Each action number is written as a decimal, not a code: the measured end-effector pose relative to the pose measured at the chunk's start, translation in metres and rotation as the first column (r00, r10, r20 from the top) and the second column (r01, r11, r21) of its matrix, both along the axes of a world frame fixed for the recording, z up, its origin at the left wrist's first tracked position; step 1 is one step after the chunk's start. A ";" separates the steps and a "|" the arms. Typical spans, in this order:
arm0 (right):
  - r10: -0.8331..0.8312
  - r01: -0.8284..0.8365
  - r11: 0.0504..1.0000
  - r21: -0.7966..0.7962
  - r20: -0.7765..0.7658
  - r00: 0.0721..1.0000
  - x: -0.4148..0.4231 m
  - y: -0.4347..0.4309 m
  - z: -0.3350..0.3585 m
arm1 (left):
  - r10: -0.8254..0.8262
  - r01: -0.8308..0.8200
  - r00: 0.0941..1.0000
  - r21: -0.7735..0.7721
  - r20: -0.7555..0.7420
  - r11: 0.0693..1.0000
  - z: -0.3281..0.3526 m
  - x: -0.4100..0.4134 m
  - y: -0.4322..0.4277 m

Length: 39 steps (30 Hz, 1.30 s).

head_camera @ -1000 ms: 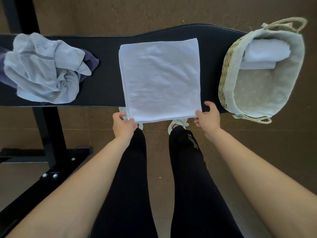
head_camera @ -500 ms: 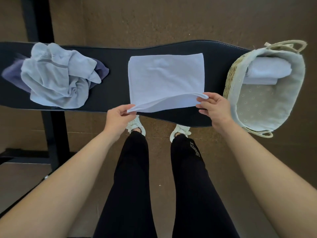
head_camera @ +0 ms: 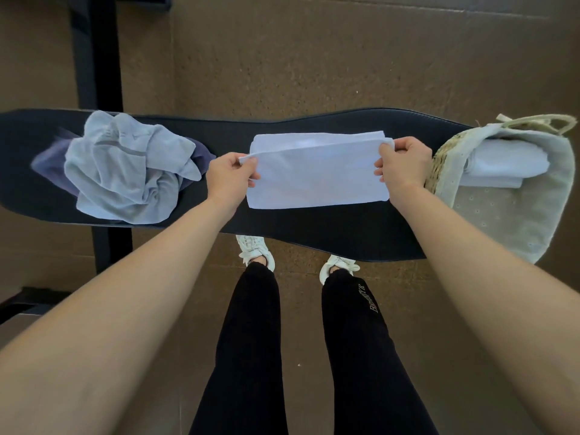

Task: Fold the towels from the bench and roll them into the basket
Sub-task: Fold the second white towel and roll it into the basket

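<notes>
On the black bench (head_camera: pixel 314 227), between a crumpled heap (head_camera: pixel 125 174) and the basket (head_camera: pixel 445 158), one white towel (head_camera: pixel 317 180) is laid half-doubled, with one edge lifted over toward the far side. Its left corner is pinched by the left hand (head_camera: pixel 229 177) and its right corner by the right hand (head_camera: pixel 405 166), fingers and thumbs closed on the cloth. A halving fold is judged to be in hand. Next, the lifted edge should be laid flush on the far edge and smoothed before any rolling. One rolled towel (head_camera: pixel 505 164) is counted in the single basket, and two cloths can be made out in the heap, grey-blue over purple.
</notes>
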State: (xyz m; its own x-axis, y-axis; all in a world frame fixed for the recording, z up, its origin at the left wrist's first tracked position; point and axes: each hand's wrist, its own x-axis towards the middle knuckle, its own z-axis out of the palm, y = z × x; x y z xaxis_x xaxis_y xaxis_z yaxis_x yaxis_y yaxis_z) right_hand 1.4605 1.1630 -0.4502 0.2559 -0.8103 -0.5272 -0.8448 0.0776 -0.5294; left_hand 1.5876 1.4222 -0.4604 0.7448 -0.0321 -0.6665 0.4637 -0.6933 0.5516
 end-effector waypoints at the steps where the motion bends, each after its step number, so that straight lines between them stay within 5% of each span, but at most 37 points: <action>1: 0.003 -0.003 1.000 -0.013 -0.005 1.000 0.005 -0.002 -0.002 | 0.000 0.000 1.000 0.006 0.002 1.000 -0.002 0.005 -0.003; 9: 0.033 -0.033 0.999 0.008 -0.026 0.999 0.026 -0.013 -0.022 | 0.059 -0.059 0.998 0.017 0.016 0.998 -0.015 0.022 -0.023; 14: 0.187 -0.186 0.980 0.064 -0.011 0.982 0.018 0.002 -0.034 | -0.092 0.090 0.995 0.040 0.047 0.995 -0.015 -0.002 -0.008; 18: 0.284 -0.329 0.935 -0.130 -0.281 0.917 0.010 0.011 -0.040 | -0.113 0.106 0.992 0.137 0.048 0.985 -0.018 -0.020 0.010; 21: 0.266 -0.308 0.950 -0.048 -0.393 0.880 0.000 0.014 -0.040 | -0.098 0.103 0.994 0.143 -0.037 0.984 -0.021 -0.032 0.021; 29: 0.198 -0.165 0.973 0.162 -0.214 0.957 -0.030 0.017 -0.045 | 0.020 -0.002 0.984 0.102 -0.177 0.995 -0.031 -0.043 0.018; 37: 0.256 -0.195 0.950 0.244 -0.252 0.933 -0.062 0.026 -0.038 | -0.044 0.125 0.967 0.314 -0.252 0.941 -0.024 -0.054 0.027; 39: 0.252 -0.191 0.952 0.241 -0.255 0.934 -0.070 0.032 -0.035 | -0.127 0.165 0.985 0.399 -0.119 0.902 -0.018 -0.058 0.028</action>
State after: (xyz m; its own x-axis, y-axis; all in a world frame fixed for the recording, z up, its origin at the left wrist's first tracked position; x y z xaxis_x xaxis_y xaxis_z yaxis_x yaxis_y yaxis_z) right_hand 1.3904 1.1951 -0.4851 0.2337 -0.6134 -0.7544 -0.9640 -0.0450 -0.2620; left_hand 1.5299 1.4499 -0.4781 0.6902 0.1511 -0.7076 0.3739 -0.9117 0.1700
